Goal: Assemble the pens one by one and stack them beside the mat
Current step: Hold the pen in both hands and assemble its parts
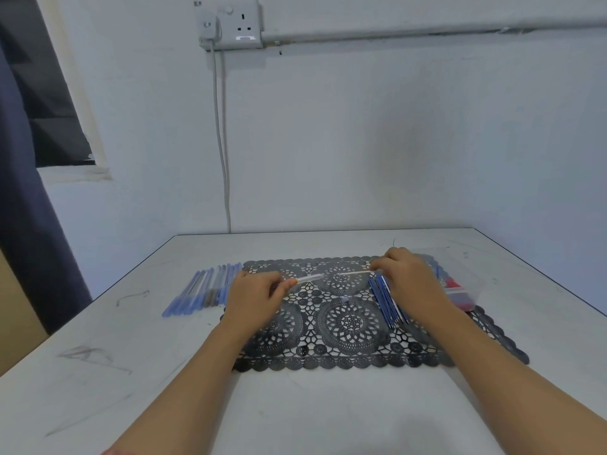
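Pinching a clear barrel [310,278], the left hand [253,297] faces right hand [410,277] fingers [377,266] pinching seemingly a thin white refill [353,273].

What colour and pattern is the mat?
The mat is black, a lacy cutout of round medallions; the head view shows it.

Table [295,408], white top, marked with grey scuffs [95,356] on its left side, set against a pale wall [394,142]. Double wall socket [231,24], high on the wall, white plug [210,27] in its left outlet, grey cable [222,142] hanging down behind the table's far edge, conduit pipe [427,31] running off to the right. Dark window opening [52,103] at far left, with a dark blue curtain [19,218] hanging beside it.
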{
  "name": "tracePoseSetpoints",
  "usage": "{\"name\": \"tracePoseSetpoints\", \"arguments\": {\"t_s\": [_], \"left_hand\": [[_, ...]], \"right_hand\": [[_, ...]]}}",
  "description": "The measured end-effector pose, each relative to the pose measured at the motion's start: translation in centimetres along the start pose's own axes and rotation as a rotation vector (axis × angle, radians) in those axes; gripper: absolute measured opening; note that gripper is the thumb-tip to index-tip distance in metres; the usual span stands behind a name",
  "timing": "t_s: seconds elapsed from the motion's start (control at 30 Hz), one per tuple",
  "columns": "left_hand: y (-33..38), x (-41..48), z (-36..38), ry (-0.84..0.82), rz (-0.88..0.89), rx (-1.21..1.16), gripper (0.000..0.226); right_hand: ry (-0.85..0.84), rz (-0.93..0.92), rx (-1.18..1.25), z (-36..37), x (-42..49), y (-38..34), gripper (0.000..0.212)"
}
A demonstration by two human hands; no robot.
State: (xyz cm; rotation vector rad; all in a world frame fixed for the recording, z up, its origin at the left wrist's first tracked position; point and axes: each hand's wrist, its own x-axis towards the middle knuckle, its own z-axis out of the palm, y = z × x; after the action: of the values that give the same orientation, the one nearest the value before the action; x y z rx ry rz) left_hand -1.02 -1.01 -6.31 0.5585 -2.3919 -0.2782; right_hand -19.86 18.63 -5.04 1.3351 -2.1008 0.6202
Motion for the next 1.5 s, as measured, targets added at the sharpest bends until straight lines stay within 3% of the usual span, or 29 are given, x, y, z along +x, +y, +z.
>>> {"name": "tracePoseSetpoints", "arguments": {"t_s": [0.17, 0.27, 0.53, 1.2, 1.37, 1.5], "left_hand": [[-0.3, 0.0, 0.1, -0.001, -0.032, -0.034, 0.038], [-0.2, -0.1, 0.1, -0.003, -0.037, -0.03, 0.039], [-0.2, -0.1, 0.3, -0.018, -0.03, -0.018, 0.043], [-1.3, 0.0, 1.2, -0.049, -0.045, 0.038, 0.04], [-1.6, 0.0, 1.5, -0.031, -0.046, 0.062, 0.043], [-1.6, 0.0, 1.5, -0.021, -0.054, 0.059, 0.044]], "right_hand": [[-0.01, 0.113, 0.071, -1.2, 0.1, 0.5, 0.018], [-0.084, 0.14, 0.168, -1.6, 0.1, 0.7, 0.013], [-0.352, 0.039, 0.224, 0.9, -0.5, 1.1, 0.02], [-0.445, 0.024, 0.112, 1.9, -0.4, 0.7, 0.027], [-0.308, 0.101, 0.241, 1.7, -0.4, 0.4, 0.028], [0.031, 0.227, 0.331, 0.1, 0.2, 0.2, 0.028]]}}
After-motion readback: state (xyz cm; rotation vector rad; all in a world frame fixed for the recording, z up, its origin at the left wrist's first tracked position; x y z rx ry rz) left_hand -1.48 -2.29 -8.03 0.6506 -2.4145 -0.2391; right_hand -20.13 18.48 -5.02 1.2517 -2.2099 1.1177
